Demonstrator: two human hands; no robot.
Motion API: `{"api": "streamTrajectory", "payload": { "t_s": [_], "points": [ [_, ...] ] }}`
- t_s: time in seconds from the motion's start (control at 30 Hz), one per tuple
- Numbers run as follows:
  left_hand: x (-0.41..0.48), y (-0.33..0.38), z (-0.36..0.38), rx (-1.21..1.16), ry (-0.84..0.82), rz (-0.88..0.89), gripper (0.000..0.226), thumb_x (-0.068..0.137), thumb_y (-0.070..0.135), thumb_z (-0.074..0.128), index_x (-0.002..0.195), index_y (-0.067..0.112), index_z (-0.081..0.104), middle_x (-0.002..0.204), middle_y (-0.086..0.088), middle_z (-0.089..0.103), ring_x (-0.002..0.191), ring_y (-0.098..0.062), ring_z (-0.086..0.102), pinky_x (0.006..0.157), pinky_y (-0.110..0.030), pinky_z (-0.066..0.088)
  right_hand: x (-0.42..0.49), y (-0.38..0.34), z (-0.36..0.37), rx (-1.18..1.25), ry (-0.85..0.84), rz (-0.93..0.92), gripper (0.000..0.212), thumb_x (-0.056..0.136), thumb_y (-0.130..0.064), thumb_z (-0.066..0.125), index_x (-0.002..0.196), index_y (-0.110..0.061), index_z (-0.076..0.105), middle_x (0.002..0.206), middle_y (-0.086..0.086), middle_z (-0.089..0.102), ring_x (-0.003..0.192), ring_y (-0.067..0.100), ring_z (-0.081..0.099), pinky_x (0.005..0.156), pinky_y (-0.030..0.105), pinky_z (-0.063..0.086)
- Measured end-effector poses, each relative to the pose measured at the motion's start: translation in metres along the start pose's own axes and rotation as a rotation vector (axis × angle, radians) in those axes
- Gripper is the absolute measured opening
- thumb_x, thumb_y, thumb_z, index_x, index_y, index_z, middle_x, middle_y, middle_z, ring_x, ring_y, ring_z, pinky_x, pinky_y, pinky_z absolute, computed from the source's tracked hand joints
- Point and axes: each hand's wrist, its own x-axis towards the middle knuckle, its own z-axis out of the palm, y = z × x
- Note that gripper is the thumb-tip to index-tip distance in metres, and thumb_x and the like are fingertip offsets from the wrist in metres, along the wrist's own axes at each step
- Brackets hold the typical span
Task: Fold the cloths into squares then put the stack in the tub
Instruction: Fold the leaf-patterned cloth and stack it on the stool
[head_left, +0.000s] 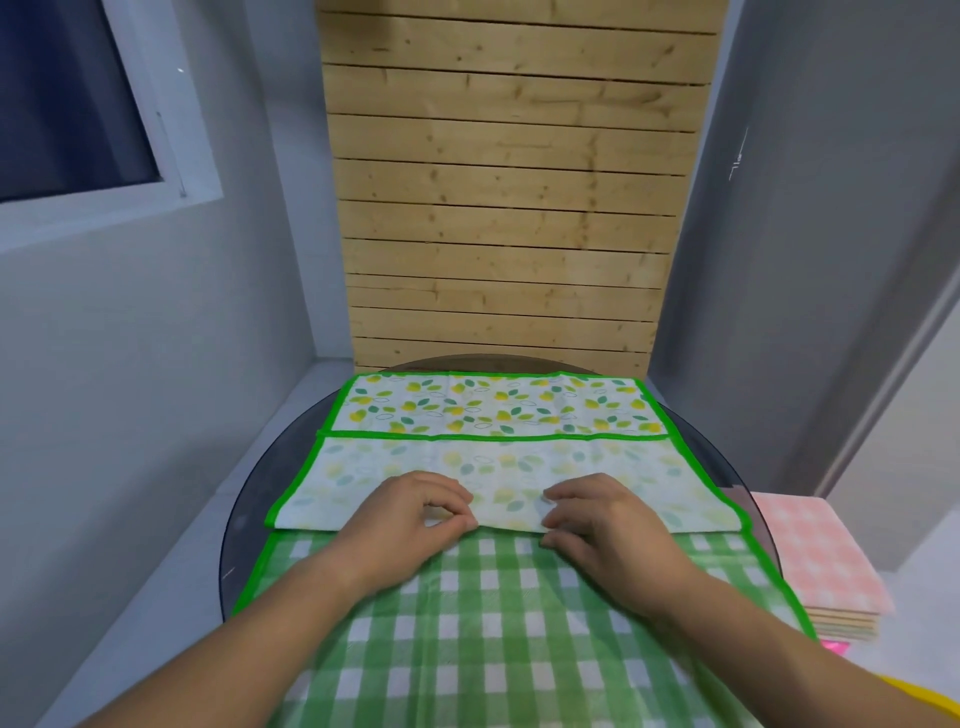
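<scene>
A leaf-print cloth (493, 405) with a green border lies on the round dark table (244, 499), its near part folded back so the pale underside shows. Under it, towards me, spreads a green checked cloth (498, 623). My left hand (405, 525) and my right hand (608, 525) both pinch the near folded edge of the leaf-print cloth, side by side at its middle. A stack of folded pink checked cloths (826, 561) sits at the right, beyond the table's rim. A yellow curved rim (924, 696), maybe the tub, shows at the bottom right corner.
A wooden slatted panel (509, 208) stands upright right behind the table. Grey walls close in on both sides, with a window (67, 104) at the upper left. A small pink item (836, 648) peeks out below the pink stack.
</scene>
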Motion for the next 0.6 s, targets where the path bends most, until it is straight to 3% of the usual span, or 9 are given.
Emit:
{"api": "streamTrajectory", "payload": {
  "t_s": [0.27,0.37,0.47,0.53,0.6],
  "points": [
    [-0.014,0.022,-0.008,0.036,-0.093,0.028,0.008,0.088,0.035,0.076,0.087,0.028,0.08,0.115,0.022,0.068,0.114,0.015,0.053,0.099,-0.007,0.036,-0.023,-0.013,-0.017,0.089,0.077,0.044,0.003,0.084,-0.031,0.075,0.083,-0.032,0.077,0.115,-0.02,0.065,0.109,0.0,0.053,0.092,0.019,0.042],
    [-0.023,0.033,-0.011,0.06,-0.17,0.024,0.018,0.087,0.048,0.072,0.087,0.03,0.077,0.118,0.025,0.064,0.117,0.015,0.05,0.101,-0.005,0.033,-0.044,-0.025,-0.025,0.108,0.04,0.042,0.009,0.085,-0.04,0.071,0.081,-0.034,0.076,0.117,-0.025,0.062,0.111,-0.006,0.049,0.094,0.017,0.04],
    [-0.029,0.037,-0.005,0.177,-0.166,0.045,0.039,0.087,0.065,0.057,0.111,0.037,0.067,0.128,0.022,0.059,0.127,0.002,0.049,0.114,-0.028,0.033,-0.067,-0.038,-0.023,0.123,-0.004,-0.011,0.028,0.08,-0.057,0.058,0.079,-0.035,0.075,0.114,-0.024,0.064,0.109,-0.006,0.053,0.094,0.022,0.045],
    [-0.031,0.037,0.002,0.318,-0.22,-0.009,0.052,0.095,0.062,0.051,0.141,0.037,0.05,0.155,0.014,0.04,0.149,-0.009,0.027,0.124,-0.035,0.014,-0.08,-0.045,-0.017,0.105,-0.043,-0.053,0.026,0.08,-0.058,0.06,0.08,-0.036,0.074,0.112,-0.023,0.066,0.106,-0.002,0.056,0.089,0.028,0.05],
    [-0.032,0.034,0.009,0.41,-0.285,-0.071,0.065,0.099,0.062,0.043,0.157,0.037,0.026,0.169,0.007,0.011,0.156,-0.012,-0.002,0.126,-0.04,-0.004,-0.086,-0.048,-0.013,0.095,-0.08,-0.069,0.022,0.081,-0.058,0.063,0.083,-0.038,0.074,0.112,-0.021,0.066,0.106,0.0,0.057,0.087,0.033,0.051]
  ]
}}
